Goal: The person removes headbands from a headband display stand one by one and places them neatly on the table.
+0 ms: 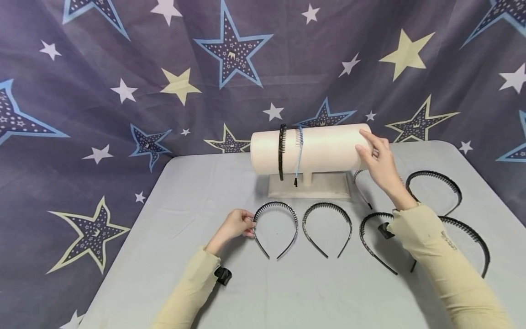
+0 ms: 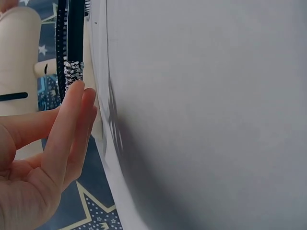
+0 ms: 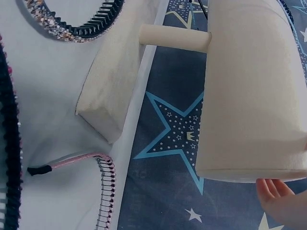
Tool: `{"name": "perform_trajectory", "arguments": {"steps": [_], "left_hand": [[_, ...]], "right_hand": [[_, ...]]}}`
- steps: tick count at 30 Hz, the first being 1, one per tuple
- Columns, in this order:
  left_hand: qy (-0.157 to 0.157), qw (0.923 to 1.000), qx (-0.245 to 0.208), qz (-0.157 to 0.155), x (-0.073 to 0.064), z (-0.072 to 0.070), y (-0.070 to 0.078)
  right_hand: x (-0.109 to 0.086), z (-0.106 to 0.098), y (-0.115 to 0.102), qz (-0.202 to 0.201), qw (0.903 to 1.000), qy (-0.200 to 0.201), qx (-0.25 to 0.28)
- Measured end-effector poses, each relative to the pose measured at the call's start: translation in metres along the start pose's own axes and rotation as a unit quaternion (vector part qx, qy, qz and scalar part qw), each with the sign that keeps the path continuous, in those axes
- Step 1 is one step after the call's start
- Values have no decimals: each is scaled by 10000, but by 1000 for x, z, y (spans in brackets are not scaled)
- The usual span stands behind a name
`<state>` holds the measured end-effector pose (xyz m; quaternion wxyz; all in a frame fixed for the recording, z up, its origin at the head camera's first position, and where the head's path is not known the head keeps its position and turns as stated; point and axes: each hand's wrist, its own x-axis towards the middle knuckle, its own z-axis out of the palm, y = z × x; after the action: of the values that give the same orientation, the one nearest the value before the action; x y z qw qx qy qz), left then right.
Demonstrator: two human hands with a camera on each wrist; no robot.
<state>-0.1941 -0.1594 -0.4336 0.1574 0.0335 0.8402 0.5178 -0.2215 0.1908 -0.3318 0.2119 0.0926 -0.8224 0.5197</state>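
Note:
In the head view, my left hand (image 1: 236,224) pinches the left side of a glittery black toothed headband (image 1: 275,204) at the front of the table. The left wrist view shows the thumb and fingertips at the headband's sparkly end (image 2: 73,71). My right hand (image 1: 382,160) rests on the right end of a cream padded roll (image 1: 328,146), its fingers fairly straight. Around the roll sit a black headband (image 1: 281,153) and a blue braided headband (image 1: 300,151). The roll stands on a cream base (image 1: 341,186).
Right of the held headband lies another glittery headband (image 1: 326,205). Several more are spread at the right, including a black one (image 1: 435,174), one partly under my right forearm (image 1: 371,253) and a pink one (image 3: 76,159). A starry curtain (image 1: 287,55) hangs behind the table.

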Motion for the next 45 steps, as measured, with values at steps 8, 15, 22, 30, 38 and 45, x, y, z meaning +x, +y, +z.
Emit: {"name": "perform_trajectory", "arguments": {"steps": [8,15,22,30,38,45], "left_hand": [[-165,9996,122,-205,-1,4,5],[-246,9994,50,-236,0,8,5],[-204,9991,114,-362,1,10,4],[-78,9988,113,-477,2,11,4],[160,9977,574,-307,2,9,4],[386,9963,763,-71,1,5,5]], "right_hand": [[0,0,0,5,10000,-16,30],[0,1,1,-24,10000,-30,22],[0,1,1,-29,10000,-9,23],[4,1,13,-26,10000,-17,41],[12,3,38,-26,10000,39,2],[11,3,38,-65,10000,60,41]]}}
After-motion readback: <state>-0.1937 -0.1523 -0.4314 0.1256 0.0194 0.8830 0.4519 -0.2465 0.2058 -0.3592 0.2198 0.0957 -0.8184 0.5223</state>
